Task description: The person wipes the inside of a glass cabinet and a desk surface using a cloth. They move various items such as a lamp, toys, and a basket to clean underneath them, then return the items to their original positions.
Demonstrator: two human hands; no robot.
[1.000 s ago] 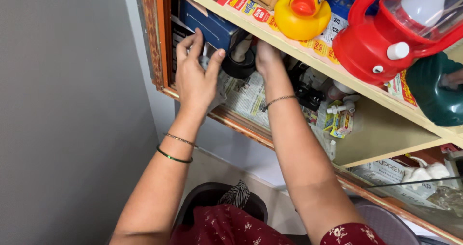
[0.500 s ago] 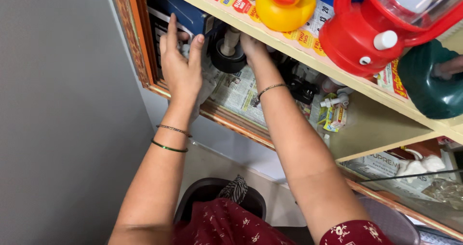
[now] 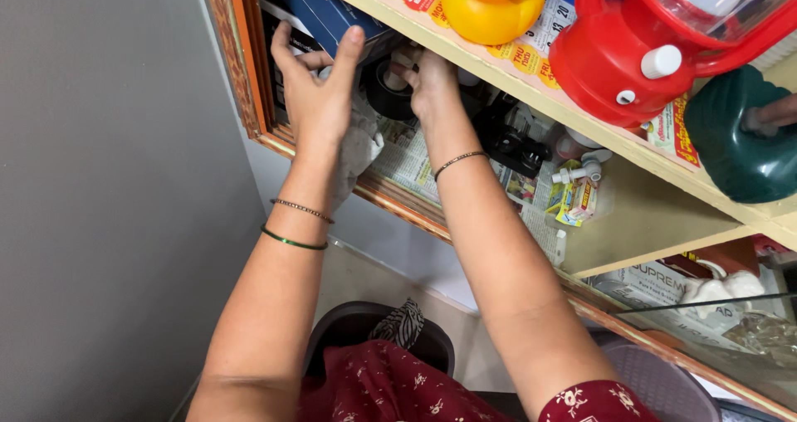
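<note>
Both hands are raised into the left end of a wooden shelf (image 3: 656, 223), under the pale board above it. The left hand (image 3: 320, 98) is spread wide, fingers and thumb splayed against the underside of a dark blue box (image 3: 320, 11) that is tilted in the shelf's top left corner, beside the carved orange-brown frame (image 3: 237, 65). A crumpled grey cloth (image 3: 357, 148) is seen hanging just beneath the palm, at the shelf's front edge; whether it is pinched by the hand cannot be told. The right hand (image 3: 432, 82) is curled, its fingertips laid on a black roll of tape (image 3: 388, 90), round and matt, which stands close behind the box; how firmly the roll is gripped cannot be told, as the fingertips are hidden in shadow.

The shelf floor is lined with newspaper (image 3: 407, 156). Toward its middle a black angular gadget (image 3: 510, 144) is set, and near the front edge a small white tube and yellow carton (image 3: 577, 194) are laid. Little free room is left around the hands; more open room is found toward the shelf's right end.

On the board above, a glossy yellow rubber duck (image 3: 490, 7), a red plastic lantern (image 3: 639, 57) and a dark green rounded case (image 3: 739, 140) are lined along the front edge. Thin bangles are worn on both wrists.
</note>
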